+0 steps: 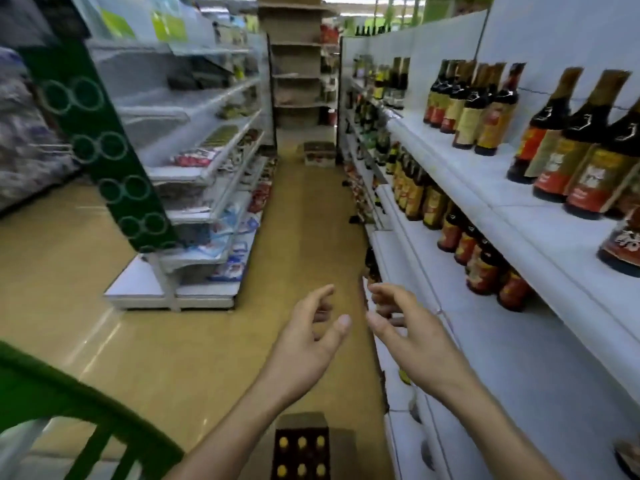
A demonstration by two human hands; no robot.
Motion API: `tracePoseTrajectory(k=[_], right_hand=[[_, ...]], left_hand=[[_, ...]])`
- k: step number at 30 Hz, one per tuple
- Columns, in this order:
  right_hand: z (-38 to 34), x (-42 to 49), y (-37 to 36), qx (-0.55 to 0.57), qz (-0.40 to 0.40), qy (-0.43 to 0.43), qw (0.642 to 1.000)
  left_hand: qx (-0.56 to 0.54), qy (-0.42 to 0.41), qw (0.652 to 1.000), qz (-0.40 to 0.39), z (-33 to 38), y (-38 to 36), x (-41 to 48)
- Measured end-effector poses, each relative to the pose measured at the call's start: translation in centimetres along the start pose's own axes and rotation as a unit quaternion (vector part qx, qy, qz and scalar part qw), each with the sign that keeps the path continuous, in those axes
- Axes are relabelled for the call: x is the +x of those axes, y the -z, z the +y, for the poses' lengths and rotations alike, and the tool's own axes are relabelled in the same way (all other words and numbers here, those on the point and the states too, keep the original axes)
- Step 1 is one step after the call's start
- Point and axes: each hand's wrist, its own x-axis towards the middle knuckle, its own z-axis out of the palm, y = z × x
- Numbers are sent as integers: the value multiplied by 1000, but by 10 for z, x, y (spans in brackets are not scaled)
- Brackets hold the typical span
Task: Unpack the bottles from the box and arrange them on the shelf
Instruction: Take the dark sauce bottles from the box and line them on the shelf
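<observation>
An open cardboard box (341,448) stands on the floor at the bottom centre, with several yellow-capped bottles (302,442) upright inside. My left hand (306,336) and my right hand (407,329) hover above the aisle floor, both empty with fingers spread, palms facing each other. They are well above the box. On my right, a white shelf (485,192) carries dark bottles with red and gold labels (550,133), and the shelf below holds more of them (481,261).
A second shelving unit (207,174) with packaged goods lines the left side of the aisle. A green plastic chair back (69,403) is at the lower left. Another box (319,154) sits on the floor far down the aisle.
</observation>
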Motion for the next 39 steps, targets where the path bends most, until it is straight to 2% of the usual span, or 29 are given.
tracePoseTrajectory(k=[6, 10, 17, 26, 33, 39], right_hand=[[27, 29, -38, 41, -93, 27, 995], [36, 33, -62, 54, -134, 24, 989], [69, 24, -106, 26, -173, -19, 984], [139, 0, -188, 20, -209, -118, 971], [226, -27, -273, 56, -238, -186, 951], [305, -50, -346, 44, -254, -197, 946]], left_hand=[[7, 78, 994, 75, -26, -3, -9], [6, 117, 989, 89, -50, -6, -17], [5, 163, 984, 68, -114, -18, -22], [12, 234, 972, 11, -226, -41, -34], [-10, 278, 961, 0, -341, -69, -42], [-31, 287, 957, -17, -436, -106, -56]])
